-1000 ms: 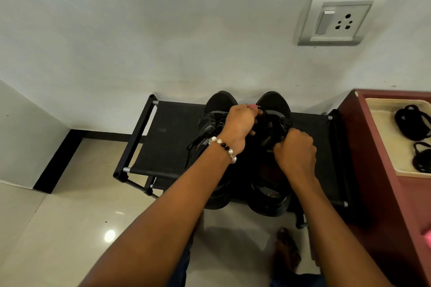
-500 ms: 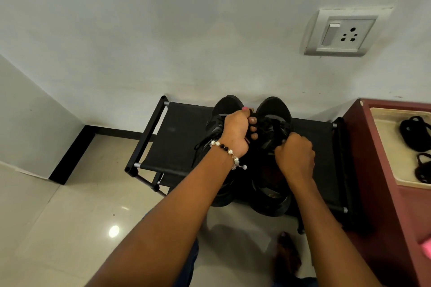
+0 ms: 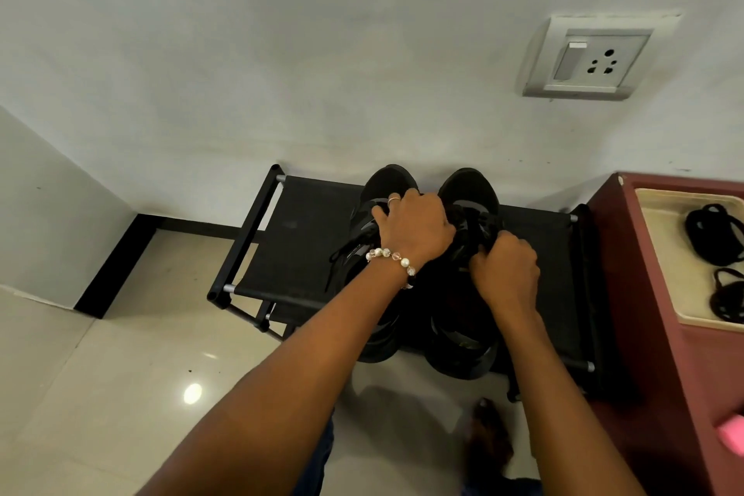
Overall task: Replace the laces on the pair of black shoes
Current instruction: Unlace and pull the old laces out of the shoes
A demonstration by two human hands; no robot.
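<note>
My fingers [image 3: 380,213] curl over the left black shoe [image 3: 388,183]; my right hand [image 3: 508,270] pinches the right shoe's laces [image 3: 477,225].

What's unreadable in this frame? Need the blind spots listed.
Head view only:
- Laces of the right shoe: hidden under the left hand and right hand.
- What each hand's fingertips pinch: curled out of sight.
- Left shoe: middle covered by the left forearm.
- Coiled black laces in the tray: cut off by the right edge.
- Pink object: cropped at the right edge.
</note>
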